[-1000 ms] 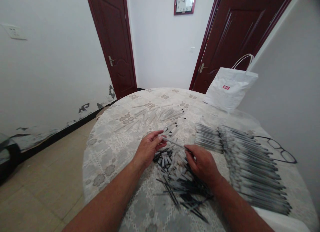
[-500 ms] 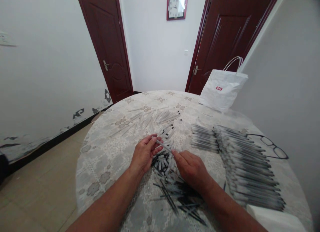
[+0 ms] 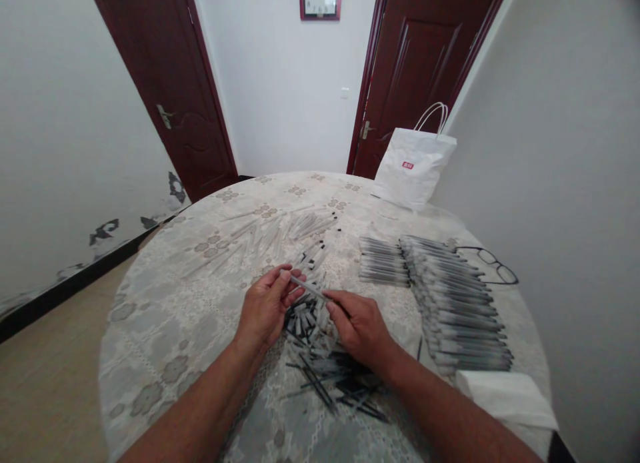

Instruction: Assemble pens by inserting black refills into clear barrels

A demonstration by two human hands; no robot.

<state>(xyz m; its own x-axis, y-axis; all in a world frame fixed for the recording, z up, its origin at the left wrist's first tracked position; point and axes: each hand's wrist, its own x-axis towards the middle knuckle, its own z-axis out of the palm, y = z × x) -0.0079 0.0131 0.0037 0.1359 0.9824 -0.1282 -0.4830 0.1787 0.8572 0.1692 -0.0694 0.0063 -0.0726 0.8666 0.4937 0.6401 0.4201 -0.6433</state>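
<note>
My left hand [image 3: 265,306] and my right hand [image 3: 357,326] hold one clear pen barrel [image 3: 309,288] between them, each pinching an end. They hover just above a heap of black pen caps and thin refills [image 3: 325,356] near the front of the round table [image 3: 165,310]. The fingers of both hands are closed on the barrel.
Empty clear barrels [image 3: 280,233] lie scattered beyond the hands. Rows of assembled pens [image 3: 450,296] fill the right side, with glasses [image 3: 493,266] behind them. A white paper bag [image 3: 413,166] stands at the back, white paper [image 3: 505,396] lies at the right front edge. Two dark doors stand behind.
My hands have drawn closer together along the barrel, so less of it shows between them. The view has swung right and the hands sit lower left in the picture.
</note>
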